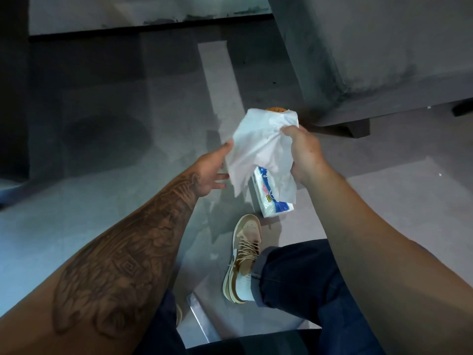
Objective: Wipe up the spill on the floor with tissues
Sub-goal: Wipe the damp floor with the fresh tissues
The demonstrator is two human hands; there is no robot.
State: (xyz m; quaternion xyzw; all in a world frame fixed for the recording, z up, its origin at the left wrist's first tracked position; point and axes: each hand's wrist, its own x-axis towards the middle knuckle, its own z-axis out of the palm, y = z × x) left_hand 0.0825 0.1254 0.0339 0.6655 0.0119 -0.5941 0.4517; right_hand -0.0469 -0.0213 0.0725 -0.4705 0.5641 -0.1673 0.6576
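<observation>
My right hand grips a bunch of white tissues held up over the floor. My left hand is beside them with its fingers extended, the thumb touching the tissues' left edge. Directly below lies a blue and white tissue pack on the grey floor, partly covered by the hanging tissues. Wet, shiny patches of spill show on the floor just left of the pack and my shoe. An orange object peeks out behind the top of the tissues; I cannot tell what it is.
A grey sofa on dark feet stands at the upper right. My right foot in a tan sneaker is planted near the pack, and my jeans-clad leg is bent beside it. A wall with a dark baseboard runs along the top.
</observation>
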